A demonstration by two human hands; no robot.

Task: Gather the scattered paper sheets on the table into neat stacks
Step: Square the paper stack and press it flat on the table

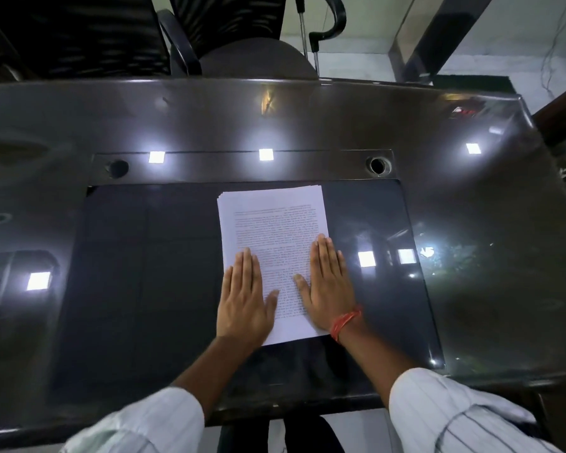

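With both hands flat, left hand [244, 297] and right hand [327, 284] pressing the paper stack [273, 223] mid-bench [471, 223]: squaring stage, next needing edges tapped flush.

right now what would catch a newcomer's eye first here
A white stack of printed sheets lies mid-table on the dark inset mat, with the left hand and right hand pressed flat on its near half. Bright square light reflections dot the glossy table.
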